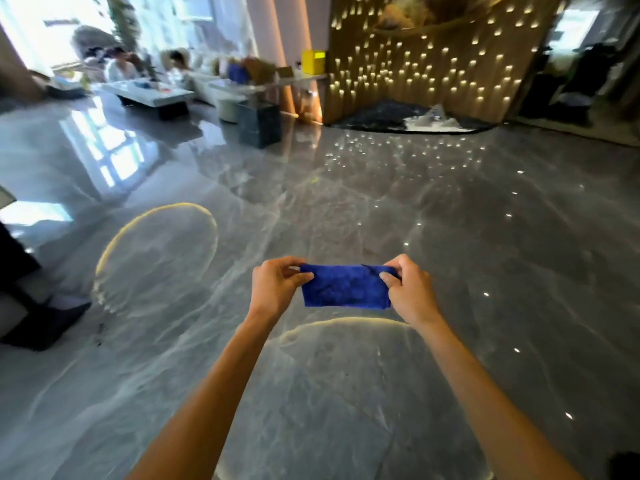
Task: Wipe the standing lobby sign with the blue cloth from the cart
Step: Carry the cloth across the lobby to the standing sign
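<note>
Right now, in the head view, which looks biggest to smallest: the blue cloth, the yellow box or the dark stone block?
1. Blue cloth, though nearness inflates it.
2. Dark stone block.
3. Yellow box, farthest away.

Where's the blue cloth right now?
In the head view, the blue cloth is held low centre, stretched between the left hand and right hand, above the grey floor.

The shiny gray stone floor (346, 188) fills most of the room and mirrors the lights. At one o'clock stands a wooden wall (433, 64) dotted with small warm lights. At eleven o'clock bright windows (41, 22) glow behind a low white table (149, 93). A yellow box (313, 60) sits at twelve o'clock.
</note>
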`<state>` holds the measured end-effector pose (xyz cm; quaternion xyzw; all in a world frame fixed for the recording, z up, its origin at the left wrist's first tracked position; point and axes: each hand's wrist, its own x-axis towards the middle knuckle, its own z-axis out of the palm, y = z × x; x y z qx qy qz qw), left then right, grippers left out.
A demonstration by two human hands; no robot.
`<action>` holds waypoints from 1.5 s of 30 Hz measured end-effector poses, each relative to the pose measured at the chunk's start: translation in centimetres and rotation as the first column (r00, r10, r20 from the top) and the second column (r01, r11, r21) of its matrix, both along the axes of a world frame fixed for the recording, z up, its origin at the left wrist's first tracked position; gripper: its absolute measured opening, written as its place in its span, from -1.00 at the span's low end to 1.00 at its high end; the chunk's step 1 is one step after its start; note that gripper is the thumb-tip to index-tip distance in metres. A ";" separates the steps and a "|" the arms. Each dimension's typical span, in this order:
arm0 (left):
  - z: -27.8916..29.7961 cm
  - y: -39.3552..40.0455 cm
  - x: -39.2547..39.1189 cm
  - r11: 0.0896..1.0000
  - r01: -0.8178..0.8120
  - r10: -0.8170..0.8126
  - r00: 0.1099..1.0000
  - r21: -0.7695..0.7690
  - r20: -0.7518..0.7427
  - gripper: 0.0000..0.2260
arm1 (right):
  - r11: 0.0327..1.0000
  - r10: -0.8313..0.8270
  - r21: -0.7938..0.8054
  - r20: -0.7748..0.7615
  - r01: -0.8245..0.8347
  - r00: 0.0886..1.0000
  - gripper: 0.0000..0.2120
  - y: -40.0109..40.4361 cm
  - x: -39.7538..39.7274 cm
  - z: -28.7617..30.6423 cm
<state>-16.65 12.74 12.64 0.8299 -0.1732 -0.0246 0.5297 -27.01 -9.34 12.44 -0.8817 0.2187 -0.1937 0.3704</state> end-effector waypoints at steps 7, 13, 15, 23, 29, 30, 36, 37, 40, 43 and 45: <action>-0.4 3.4 2.8 0.975 -0.218 0.219 0.976 0.047 -0.005 -0.89 | 0.972 0.234 0.006 -0.019 -0.234 0.972 -0.85 1.4 8.1 -0.2; -0.8 7.4 3.4 0.912 -0.405 0.407 0.913 0.067 -0.018 -0.85 | 0.905 0.425 0.036 -0.034 -0.424 0.905 -0.88 5.0 13.7 -0.5; -0.9 8.9 3.5 0.888 -0.451 0.453 0.891 0.087 -0.012 -0.85 | 0.878 0.478 0.053 -0.035 -0.476 0.878 -0.88 6.5 15.1 -0.7; -1.5 16.1 4.6 0.787 -0.608 0.610 0.792 0.105 0.013 -0.88 | 0.767 0.641 0.079 -0.031 -0.637 0.767 -0.87 14.2 20.9 -1.3; -2.7 23.1 6.8 0.737 -0.674 0.676 0.737 0.050 -0.009 -0.81 | 0.692 0.721 0.090 -0.049 -0.716 0.691 -0.91 21.9 24.9 -2.3; -2.9 24.4 7.4 0.730 -0.681 0.683 0.731 0.046 -0.014 -0.81 | 0.681 0.732 0.088 -0.055 -0.727 0.679 -0.92 23.2 25.8 -2.4; -3.8 31.9 11.5 0.686 -0.727 0.728 0.686 0.022 -0.022 -0.85 | 0.640 0.769 0.083 -0.055 -0.764 0.637 -0.90 31.2 31.1 -2.5; -3.8 32.9 12.2 0.682 -0.731 0.731 0.682 0.019 -0.022 -0.85 | 0.639 0.769 0.084 -0.056 -0.765 0.637 -0.90 32.3 31.9 -2.6; -3.5 35.5 14.0 0.669 -0.743 0.744 0.668 0.015 -0.021 -0.86 | 0.638 0.770 0.081 -0.051 -0.766 0.636 -0.90 35.0 34.1 -2.7; -3.4 37.5 15.2 0.664 -0.748 0.748 0.663 -0.001 -0.037 -0.86 | 0.639 0.769 0.072 -0.041 -0.766 0.638 -0.87 37.5 35.9 -2.6; -3.4 38.6 16.0 0.665 -0.747 0.746 0.665 -0.006 -0.039 -0.84 | 0.640 0.768 0.070 -0.026 -0.765 0.640 -0.86 38.9 36.8 -2.6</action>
